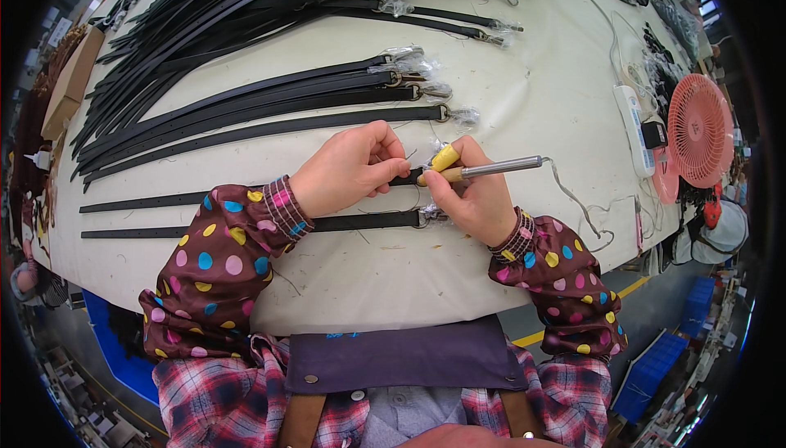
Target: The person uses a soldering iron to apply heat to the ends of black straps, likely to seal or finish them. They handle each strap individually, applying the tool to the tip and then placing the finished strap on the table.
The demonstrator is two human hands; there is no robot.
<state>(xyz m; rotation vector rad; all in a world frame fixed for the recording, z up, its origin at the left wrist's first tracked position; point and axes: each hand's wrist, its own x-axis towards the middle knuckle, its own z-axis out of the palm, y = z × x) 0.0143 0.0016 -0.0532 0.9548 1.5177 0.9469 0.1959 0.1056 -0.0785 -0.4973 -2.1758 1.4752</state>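
Dark purple cloth apron bib (401, 358) nearest, flat black strap (147, 202) grasped beyond

I saw, past the bib, a white tabletop (327, 292). The left hand (348, 168) had thumb and forefinger pinched on the right end of that strap, which ran leftward under the wrist. The right hand (475, 198), a yellow cover (444, 157) on its forefinger, clasped a slim tool with a silver metal barrel (503, 167), its tan end just beside the strap's end; I could not tell whether they touched. A thin grey cable (565, 182) trailed right. I made out a second black strap (372, 220) on the near side, a large heap of black straps (221, 2) far left, and a round pink plastic fan (700, 130) at right.
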